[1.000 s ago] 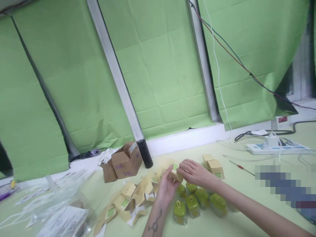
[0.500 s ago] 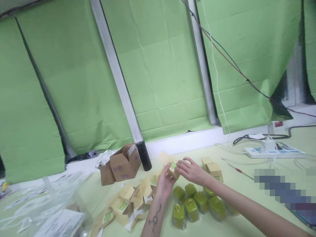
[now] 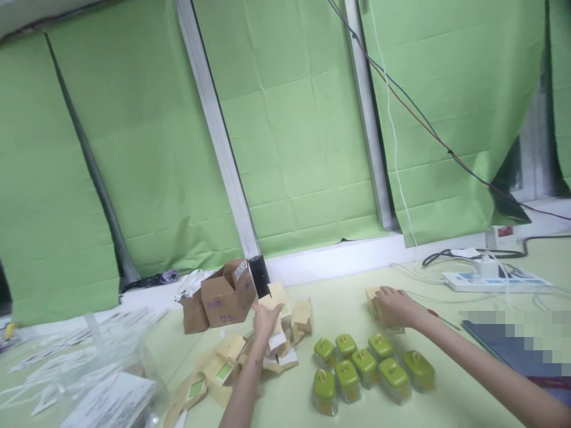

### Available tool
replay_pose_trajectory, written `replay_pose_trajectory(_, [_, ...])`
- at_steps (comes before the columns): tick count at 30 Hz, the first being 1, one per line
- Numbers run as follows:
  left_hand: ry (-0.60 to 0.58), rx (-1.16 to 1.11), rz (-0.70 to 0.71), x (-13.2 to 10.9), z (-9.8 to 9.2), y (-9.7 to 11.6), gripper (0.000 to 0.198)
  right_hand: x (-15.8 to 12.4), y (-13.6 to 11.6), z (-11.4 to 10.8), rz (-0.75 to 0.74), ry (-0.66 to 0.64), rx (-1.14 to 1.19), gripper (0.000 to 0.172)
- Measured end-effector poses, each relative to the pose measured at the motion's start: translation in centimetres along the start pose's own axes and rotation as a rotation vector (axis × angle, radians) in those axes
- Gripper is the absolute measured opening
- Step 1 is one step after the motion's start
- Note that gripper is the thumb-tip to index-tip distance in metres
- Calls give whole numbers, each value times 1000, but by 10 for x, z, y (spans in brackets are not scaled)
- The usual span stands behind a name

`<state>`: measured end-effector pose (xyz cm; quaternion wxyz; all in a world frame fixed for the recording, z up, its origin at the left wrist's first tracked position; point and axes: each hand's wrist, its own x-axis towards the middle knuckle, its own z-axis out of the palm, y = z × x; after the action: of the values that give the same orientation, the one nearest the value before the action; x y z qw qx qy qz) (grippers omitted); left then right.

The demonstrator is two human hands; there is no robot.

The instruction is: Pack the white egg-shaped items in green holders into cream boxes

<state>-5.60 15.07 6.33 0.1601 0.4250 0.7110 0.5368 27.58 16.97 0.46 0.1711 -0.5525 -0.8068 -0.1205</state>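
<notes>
My left hand (image 3: pixel 266 321) is at the pile of unfolded cream cartons, its thumb and fingers closed on one cream carton (image 3: pixel 273 301). Over on the right, my right hand (image 3: pixel 396 305) rests on small cream boxes (image 3: pixel 372 295), fingers curled around one; the hand hides most of them. Between my arms stand several small clear jars with green lids and loop handles, such as a front jar (image 3: pixel 324 386) and a right-hand jar (image 3: pixel 418 367). Other cartons with green windows, one flattened carton (image 3: pixel 196 390) among them, lie left of my left forearm.
An open brown cardboard box (image 3: pixel 226 298) and a black cylinder (image 3: pixel 259 274) stand by the sill. At left are a clear plastic bag (image 3: pixel 120 380) and white paper strips. A power strip (image 3: pixel 464 279) with cables, a red-handled tool (image 3: pixel 432 312) and a partly pixelated dark blue object lie right.
My hands have come apart from the carton they both held. The left moved left and down to the carton pile; the right moved right to the small boxes.
</notes>
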Motion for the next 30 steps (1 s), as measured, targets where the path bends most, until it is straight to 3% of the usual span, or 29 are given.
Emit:
replay_pose_trajectory(3, [127, 53, 74, 8, -7, 2, 43, -12, 21, 3, 59, -124, 22, 27])
replay_pose_trajectory(6, [107, 59, 255, -8, -3, 10, 59, -20, 25, -7, 40, -131, 64, 26])
replay_pose_trajectory(8, [-35, 68, 406, -33, 4, 15, 58, -24, 19, -21, -13, -98, 112, 32])
replay_pose_trajectory(10, [-274, 87, 551, -64, 13, 18, 51, -29, 7, -38, -91, -47, 173, 40])
replay_pose_trajectory(11, [-397, 97, 610, -79, 18, 19, 54, -31, -2, -47, -132, -16, 204, 41])
replay_pose_trajectory(14, [-697, 115, 712, -118, 28, 23, 91, -37, -33, -67, -230, 77, 280, 41])
replay_pose_trajectory(16, [-761, 92, 727, -131, 29, 26, 88, -38, -52, -72, -270, 142, 301, 43])
replay_pose_trajectory(21, [-594, 67, 734, -132, 15, 22, 68, -40, -77, -73, -305, 303, 293, 26])
replay_pose_trajectory(24, [-529, 93, 707, -128, 3, 10, 59, -48, -82, -82, -363, 264, 327, 19])
replay_pose_trajectory(27, [-479, 167, 847, -129, -5, -1, 52, -52, -89, -91, -377, 160, 354, 11])
replay_pose_trajectory(30, [-419, 238, 1036, -134, -6, -5, 46, -48, -99, -91, -352, 169, 329, 18])
